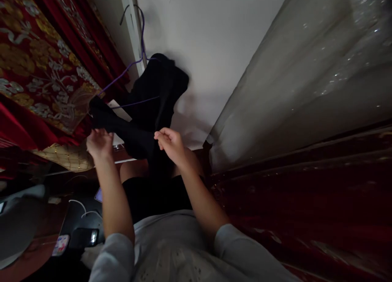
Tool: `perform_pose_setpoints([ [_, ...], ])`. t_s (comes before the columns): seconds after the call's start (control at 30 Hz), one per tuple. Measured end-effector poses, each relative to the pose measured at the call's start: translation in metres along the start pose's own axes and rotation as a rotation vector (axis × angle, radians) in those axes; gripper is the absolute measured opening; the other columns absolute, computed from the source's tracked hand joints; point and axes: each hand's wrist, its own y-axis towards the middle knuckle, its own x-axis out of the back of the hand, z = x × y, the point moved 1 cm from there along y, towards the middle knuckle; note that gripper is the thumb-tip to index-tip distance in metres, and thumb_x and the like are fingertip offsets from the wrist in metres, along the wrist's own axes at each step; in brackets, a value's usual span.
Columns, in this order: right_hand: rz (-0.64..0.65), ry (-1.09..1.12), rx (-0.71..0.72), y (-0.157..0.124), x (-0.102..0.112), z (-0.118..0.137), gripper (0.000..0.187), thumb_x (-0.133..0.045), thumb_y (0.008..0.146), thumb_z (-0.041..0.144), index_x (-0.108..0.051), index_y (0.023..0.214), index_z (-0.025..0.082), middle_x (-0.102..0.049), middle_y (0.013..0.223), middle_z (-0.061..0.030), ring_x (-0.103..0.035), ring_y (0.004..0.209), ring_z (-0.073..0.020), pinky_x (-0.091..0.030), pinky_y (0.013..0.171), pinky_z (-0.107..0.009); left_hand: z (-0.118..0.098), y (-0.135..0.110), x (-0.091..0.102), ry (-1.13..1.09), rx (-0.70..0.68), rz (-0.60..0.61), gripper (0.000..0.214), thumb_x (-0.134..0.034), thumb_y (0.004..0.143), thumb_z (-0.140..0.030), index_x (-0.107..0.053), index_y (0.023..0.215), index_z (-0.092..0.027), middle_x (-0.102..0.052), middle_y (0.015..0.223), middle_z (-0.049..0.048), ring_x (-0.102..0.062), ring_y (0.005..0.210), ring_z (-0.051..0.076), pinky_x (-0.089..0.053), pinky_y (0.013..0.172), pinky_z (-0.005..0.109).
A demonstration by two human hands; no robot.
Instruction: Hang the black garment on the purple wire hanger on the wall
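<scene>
A black garment [147,106] hangs on a thin purple hanger [134,63] in front of a white wall. My left hand [98,144] grips the garment's lower left edge, fingers closed on the dark cloth. My right hand [170,145] pinches the cloth at the garment's lower right, fingers curled together. Both forearms reach up from grey sleeves. The garment's lower part drapes down between my arms into shadow.
A red curtain with gold flowers [39,57] hangs at the left. A grey glittery fabric [306,77] and dark red cloth [306,200] fill the right. At lower left lie a phone [83,238], a white cable [81,206] and a small colourful case [60,245].
</scene>
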Motion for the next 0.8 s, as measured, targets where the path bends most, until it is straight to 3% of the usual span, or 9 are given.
perform_pose_setpoints([
  [0.1,-0.115,0.032,-0.043,-0.013,0.002,-0.027,0.037,-0.061,0.087,0.056,-0.065,0.083,0.020,-0.054,0.061,0.0027,-0.046,0.053,-0.0104,-0.035,0.052,-0.025,0.024,-0.055,-0.044,-0.300,0.233,-0.267,0.034,-0.050,0.092,-0.055,-0.052,0.082,-0.023,-0.065,0.089,0.0042,-0.067,0.093,0.019,-0.053,0.075,0.030],
  [0.2,-0.232,-0.046,-0.062,-0.015,0.019,-0.058,0.040,-0.060,0.085,0.058,-0.065,0.082,0.019,-0.061,0.072,-0.0019,-0.055,0.065,-0.0142,-0.044,0.061,-0.027,0.018,-0.083,-0.084,-0.503,0.352,-0.345,0.026,-0.072,0.084,-0.037,-0.053,0.079,-0.020,-0.058,0.077,0.0004,-0.062,0.073,0.014,-0.049,0.067,0.023],
  [0.27,-0.226,-0.146,-0.093,-0.014,0.030,-0.071,0.036,-0.062,0.083,0.054,-0.065,0.080,0.018,-0.066,0.080,-0.0048,-0.061,0.078,-0.0184,-0.050,0.076,-0.033,0.002,-0.085,-0.098,-0.551,0.361,-0.279,0.028,-0.077,0.083,-0.032,-0.054,0.077,-0.019,-0.055,0.074,-0.0003,-0.059,0.068,0.012,-0.047,0.064,0.021],
  [0.33,-0.151,-0.223,-0.113,-0.014,0.036,-0.074,0.029,-0.068,0.077,0.043,-0.067,0.092,0.018,-0.070,0.099,-0.0079,-0.063,0.098,-0.0231,-0.049,0.095,-0.040,-0.017,-0.083,-0.106,-0.556,0.336,-0.170,0.027,-0.078,0.086,-0.033,-0.057,0.077,-0.019,-0.055,0.074,0.0001,-0.058,0.068,0.012,-0.047,0.063,0.021],
  [0.43,0.083,-0.206,-0.028,-0.018,0.027,-0.062,0.062,-0.072,0.068,0.026,-0.058,0.128,0.021,-0.062,0.135,-0.0087,-0.056,0.127,-0.0253,-0.041,0.113,-0.042,-0.045,-0.082,-0.117,-0.389,0.219,0.023,0.015,-0.074,0.091,-0.031,-0.067,0.086,-0.019,-0.063,0.085,0.0024,-0.062,0.078,0.013,-0.052,0.075,0.024],
  [0.5,0.253,-0.156,0.017,-0.021,0.015,-0.046,0.060,-0.069,0.074,0.025,-0.056,0.132,0.022,-0.063,0.134,-0.0068,-0.057,0.126,-0.0240,-0.044,0.110,-0.039,-0.058,-0.082,-0.122,-0.164,0.067,0.079,0.010,-0.073,0.092,-0.030,-0.073,0.092,-0.020,-0.066,0.102,0.0054,-0.065,0.099,0.017,-0.052,0.094,0.030],
  [0.6,0.449,-0.195,-0.060,-0.019,0.002,-0.020,0.021,-0.057,0.086,0.031,-0.067,0.102,0.021,-0.071,0.102,-0.0046,-0.066,0.096,-0.0220,-0.053,0.087,-0.035,-0.059,-0.079,-0.119,0.085,-0.117,0.069,0.018,-0.072,0.092,-0.038,-0.075,0.092,-0.021,-0.062,0.120,0.0081,-0.057,0.123,0.023,-0.043,0.112,0.039],
  [0.7,0.568,-0.370,-0.087,-0.001,0.004,0.008,0.015,-0.055,0.085,0.030,-0.061,0.076,0.019,-0.065,0.074,-0.0017,-0.060,0.069,-0.0174,-0.048,0.064,-0.030,-0.037,-0.081,-0.103,0.085,0.060,0.197,0.043,-0.052,0.100,-0.058,-0.072,0.106,-0.020,-0.066,0.119,0.0113,-0.058,0.124,0.027,-0.044,0.112,0.043],
  [0.8,0.491,-0.555,0.055,0.038,0.017,0.034,0.020,-0.060,0.080,0.030,-0.053,0.064,0.019,-0.056,0.063,-0.0003,-0.056,0.063,-0.0168,-0.047,0.061,-0.030,-0.007,-0.095,-0.083,0.125,0.340,0.477,0.061,-0.040,0.100,-0.067,-0.069,0.119,-0.017,-0.070,0.120,0.0128,-0.060,0.125,0.030,-0.046,0.110,0.044],
])
